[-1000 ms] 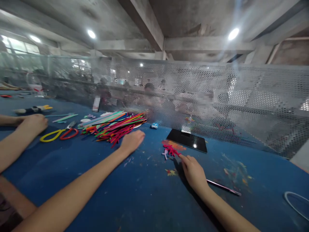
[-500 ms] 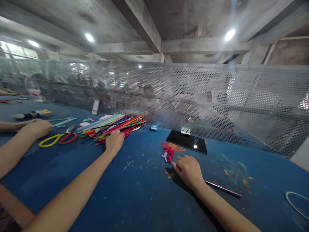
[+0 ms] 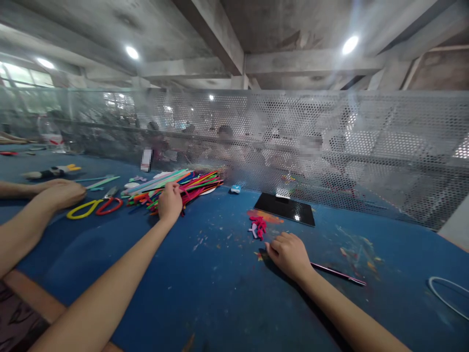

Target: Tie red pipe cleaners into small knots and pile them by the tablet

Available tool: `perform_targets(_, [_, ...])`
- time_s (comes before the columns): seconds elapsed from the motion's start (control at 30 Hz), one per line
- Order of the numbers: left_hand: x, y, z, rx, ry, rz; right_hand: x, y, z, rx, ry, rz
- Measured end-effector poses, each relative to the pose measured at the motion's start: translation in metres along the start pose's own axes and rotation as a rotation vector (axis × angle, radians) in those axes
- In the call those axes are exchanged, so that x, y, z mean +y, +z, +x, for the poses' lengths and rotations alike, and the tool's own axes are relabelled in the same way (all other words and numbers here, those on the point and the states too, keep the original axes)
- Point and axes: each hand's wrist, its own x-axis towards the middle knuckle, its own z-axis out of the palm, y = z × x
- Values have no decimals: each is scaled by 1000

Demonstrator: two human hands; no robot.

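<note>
A pile of colourful pipe cleaners (image 3: 200,188) lies on the blue table (image 3: 205,288) at centre left. My left hand (image 3: 170,200) is at the pile's near side, its fingers bent together against the strands; what they pinch is too small to tell. Nearer the middle, my right hand (image 3: 288,252) rests on the table with its fingers curled; their undersides are hidden. Just beyond it sits a small heap of pink twisted pieces (image 3: 259,226) with a pale lilac piece (image 3: 252,231). A dark pen (image 3: 339,274) lies beside my right wrist.
A black tablet-like panel (image 3: 284,209) lies before the perforated metal screen (image 3: 293,127). Scissors (image 3: 109,199) with yellow and red handles are left of the pile, near another person's hands (image 3: 60,195). A small blue-and-white item (image 3: 235,189) and a white cable (image 3: 445,293) also show.
My left hand has shifted slightly left and up over the pile. My right hand stays curled beside the pink heap. The whole view has shifted a little.
</note>
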Motion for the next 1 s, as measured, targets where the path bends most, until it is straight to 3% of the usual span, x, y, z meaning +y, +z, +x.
perform_targets(0.17, [27,-15,5,158,58,-258,1,-2,1,59,2,27])
perform_targets(0.27, [64,-21,-18,108,229,-400,-1,-8,3,137,20,47])
perform_targets(0.37, [100,-27,-60,-134,550,-490,-8,-17,6,254,42,52])
perform_targets(0.43, [117,-32,-90,-309,788,-523,-14,-22,7,295,-18,57])
perform_targets(0.5, [128,-37,-113,-515,1096,-520,-19,-25,6,251,-109,76])
perform_targets(0.6, [133,-42,-125,-655,1224,-477,-20,-28,0,133,-123,86])
perform_targets(0.7, [133,-43,-122,-648,1210,-422,-15,-34,-10,85,-103,47])
perform_targets(0.83, [132,-42,-118,-515,1367,-259,3,-47,-25,50,-151,-17])
perform_targets(1.0, [126,-43,-111,-364,1447,-163,38,-72,-48,60,-266,-152])
